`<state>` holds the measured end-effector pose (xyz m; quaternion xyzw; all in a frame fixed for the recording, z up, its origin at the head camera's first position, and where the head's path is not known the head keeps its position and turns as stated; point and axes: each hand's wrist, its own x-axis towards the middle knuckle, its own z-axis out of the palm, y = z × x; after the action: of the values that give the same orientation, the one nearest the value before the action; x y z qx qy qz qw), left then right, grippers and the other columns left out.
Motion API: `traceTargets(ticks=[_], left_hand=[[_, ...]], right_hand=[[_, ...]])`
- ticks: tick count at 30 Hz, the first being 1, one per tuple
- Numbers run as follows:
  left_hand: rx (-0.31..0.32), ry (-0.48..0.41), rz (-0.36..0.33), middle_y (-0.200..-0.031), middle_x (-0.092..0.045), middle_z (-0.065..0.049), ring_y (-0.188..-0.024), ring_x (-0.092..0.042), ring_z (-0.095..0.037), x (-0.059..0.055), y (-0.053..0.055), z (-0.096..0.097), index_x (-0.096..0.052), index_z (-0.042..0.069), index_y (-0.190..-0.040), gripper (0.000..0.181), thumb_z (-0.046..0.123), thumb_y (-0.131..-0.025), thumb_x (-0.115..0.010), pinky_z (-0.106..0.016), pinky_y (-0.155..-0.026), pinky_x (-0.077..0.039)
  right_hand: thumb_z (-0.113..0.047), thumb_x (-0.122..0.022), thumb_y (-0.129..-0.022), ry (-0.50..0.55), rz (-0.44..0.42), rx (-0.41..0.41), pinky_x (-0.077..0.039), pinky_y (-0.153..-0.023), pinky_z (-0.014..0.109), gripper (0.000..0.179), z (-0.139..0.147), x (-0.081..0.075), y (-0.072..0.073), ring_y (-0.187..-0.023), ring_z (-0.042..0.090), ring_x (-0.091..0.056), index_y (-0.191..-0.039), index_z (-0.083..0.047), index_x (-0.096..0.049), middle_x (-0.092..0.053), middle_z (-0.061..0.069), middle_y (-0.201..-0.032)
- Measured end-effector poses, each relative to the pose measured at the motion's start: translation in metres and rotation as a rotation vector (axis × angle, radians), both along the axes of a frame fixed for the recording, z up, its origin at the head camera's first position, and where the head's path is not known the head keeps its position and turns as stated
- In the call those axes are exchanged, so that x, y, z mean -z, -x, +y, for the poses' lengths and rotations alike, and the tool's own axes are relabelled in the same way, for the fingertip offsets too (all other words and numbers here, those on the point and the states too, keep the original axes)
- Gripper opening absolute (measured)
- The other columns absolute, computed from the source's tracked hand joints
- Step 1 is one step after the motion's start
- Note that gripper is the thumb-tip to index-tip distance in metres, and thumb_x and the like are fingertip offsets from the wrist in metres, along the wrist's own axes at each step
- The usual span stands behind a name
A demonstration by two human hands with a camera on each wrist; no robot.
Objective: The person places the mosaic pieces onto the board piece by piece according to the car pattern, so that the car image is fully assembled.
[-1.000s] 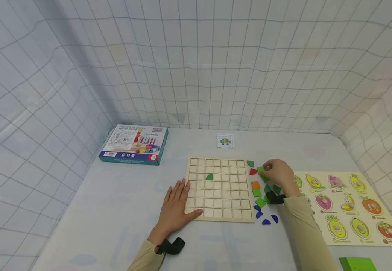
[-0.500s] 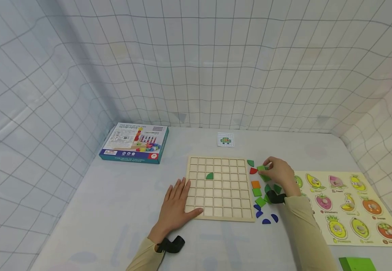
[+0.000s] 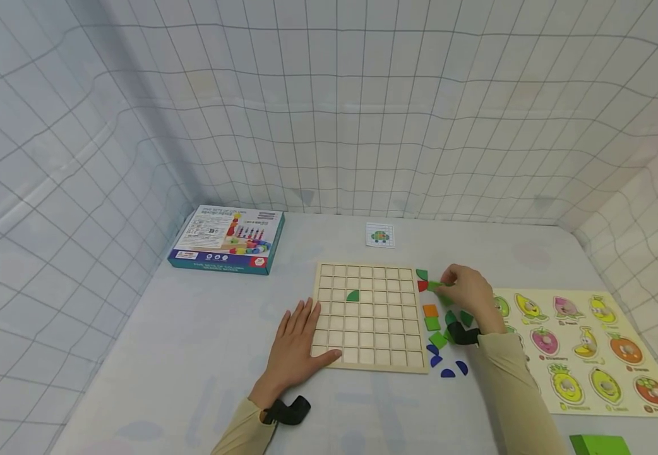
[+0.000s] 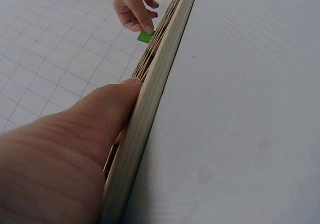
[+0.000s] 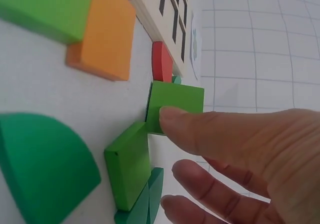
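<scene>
My right hand (image 3: 468, 292) pinches a light green square tile (image 5: 176, 104) between thumb and fingers at the right of the wooden grid board (image 3: 373, 371). In the right wrist view the tile stands tilted up, with another green square tile (image 5: 129, 166) just beside it. A red quarter-round piece (image 3: 422, 286) and a dark green quarter-round (image 3: 422, 275) lie by the board's upper right edge. My left hand (image 3: 295, 352) rests on the board's lower left corner, fingers straight, thumb over the front rim. One dark green quarter-round (image 3: 353, 296) sits in a board cell.
Right of the board lie an orange square (image 3: 430, 310), more green pieces (image 3: 438, 340) and several blue half-rounds (image 3: 448, 373). A fruit puzzle board (image 3: 585, 404) is farther right, a green block (image 3: 600, 444) below it. A picture card (image 3: 380, 236) and a toy box (image 3: 227, 240) stand behind.
The green square tile in my right hand has tipped up from lying flatter. The red quarter-round has shifted slightly left against the board's edge. My left hand stays put.
</scene>
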<state>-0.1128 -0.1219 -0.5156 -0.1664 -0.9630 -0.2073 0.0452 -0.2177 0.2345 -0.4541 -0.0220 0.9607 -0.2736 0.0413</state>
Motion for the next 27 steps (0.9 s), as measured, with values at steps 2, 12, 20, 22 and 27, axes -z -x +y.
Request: traceTargets(ticks=[2, 12, 20, 22, 27], left_hand=[[0.002, -0.002, -0.003, -0.155, -0.019, -0.014, -0.143, -0.01, -0.028, 0.0001, 0.0, 0.0003, -0.023, 0.004, -0.151, 0.099, 0.066, -0.081, -0.057, -0.047, -0.112, -0.004], [-0.003, -0.001, -0.01, -0.155, -0.019, -0.014, -0.143, -0.01, -0.028, -0.001, -0.001, 0.0008, -0.024, 0.004, -0.15, 0.099, 0.066, -0.081, -0.057, -0.047, -0.112, -0.004], [0.002, -0.014, -0.015, -0.155, -0.019, -0.014, -0.143, -0.01, -0.028, -0.0022, -0.0009, 0.0005, -0.023, 0.004, -0.15, 0.099, 0.065, -0.081, -0.058, -0.047, -0.112, -0.003], [0.003, -0.018, -0.012, -0.155, -0.019, -0.015, -0.143, -0.01, -0.028, -0.0025, -0.0005, 0.0005, -0.024, 0.003, -0.15, 0.098, 0.064, -0.081, -0.059, -0.047, -0.112, -0.003], [0.001, -0.01, -0.008, -0.155, -0.019, -0.014, -0.143, -0.01, -0.028, -0.002, 0.0, 0.0004, -0.024, 0.004, -0.15, 0.099, 0.064, -0.081, -0.058, -0.047, -0.112, -0.003]], right_hand=[[-0.02, -0.072, -0.083, 0.005, -0.004, -0.007, -0.042, -0.067, 0.04, 0.019, -0.0004, 0.0002, -0.0002, -0.078, 0.027, -0.052, -0.087, -0.006, -0.061, -0.061, 0.011, -0.089], [-0.022, -0.071, -0.085, 0.043, -0.032, -0.051, -0.042, -0.062, 0.035, 0.017, -0.001, 0.0031, -0.0008, -0.076, 0.023, -0.053, -0.088, -0.007, -0.063, -0.062, 0.008, -0.088], [-0.018, -0.068, -0.086, 0.083, 0.042, -0.026, -0.044, -0.063, 0.036, 0.016, 0.0004, 0.0072, -0.003, -0.076, 0.026, -0.055, -0.089, -0.004, -0.061, -0.062, 0.01, -0.087], [-0.018, -0.068, -0.086, 0.105, 0.075, -0.014, -0.044, -0.063, 0.035, 0.016, -0.0005, 0.0078, -0.0041, -0.075, 0.025, -0.056, -0.088, -0.004, -0.06, -0.062, 0.01, -0.085], [-0.011, -0.07, -0.085, 0.194, 0.168, -0.038, -0.045, -0.064, 0.034, 0.015, -0.0075, 0.0078, -0.0082, -0.074, 0.024, -0.056, -0.091, -0.002, -0.06, -0.062, 0.009, -0.083]])
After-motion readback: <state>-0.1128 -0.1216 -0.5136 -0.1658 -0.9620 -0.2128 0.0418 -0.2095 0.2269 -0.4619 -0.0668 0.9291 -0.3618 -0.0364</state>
